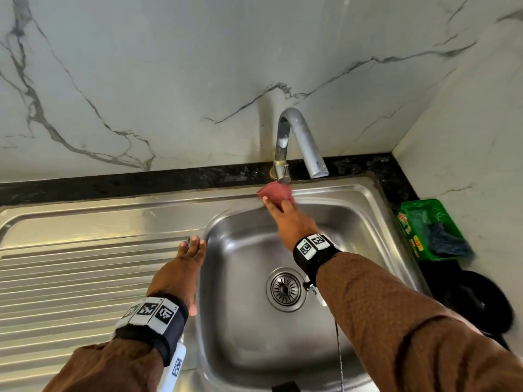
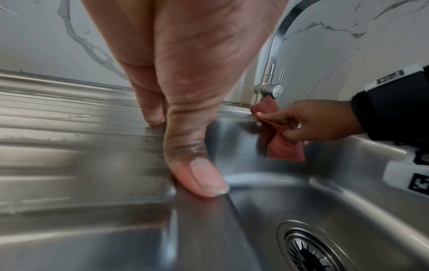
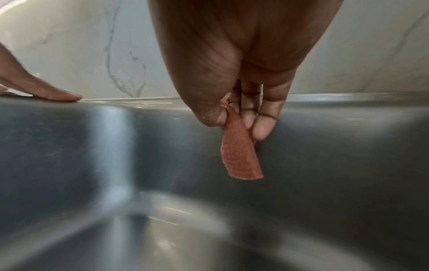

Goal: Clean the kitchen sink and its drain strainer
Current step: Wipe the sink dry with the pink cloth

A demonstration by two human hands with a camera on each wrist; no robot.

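Note:
A stainless steel sink [image 1: 365, 222] has a round drain strainer [image 1: 285, 290] in its floor, also seen as the strainer [image 2: 311, 253] low in the left wrist view. My right hand [image 1: 285, 216] pinches a small red cloth [image 1: 276, 193] against the sink's back rim, just below the tap. The same cloth [image 2: 282, 146] hangs from my right hand [image 2: 308, 122], and the cloth [image 3: 239, 155] dangles between thumb and fingers. My left hand [image 1: 184, 267] rests flat with straight fingers on the sink's left rim; its thumb [image 2: 197, 165] lies along the edge.
A curved steel tap [image 1: 297, 142] stands at the back rim. The ridged draining board [image 1: 70, 278] lies to the left. A green tub [image 1: 433, 230] holding a dark scrubber sits on the black counter at right, with a black round object [image 1: 475, 301] nearer. Marble walls close the back and right.

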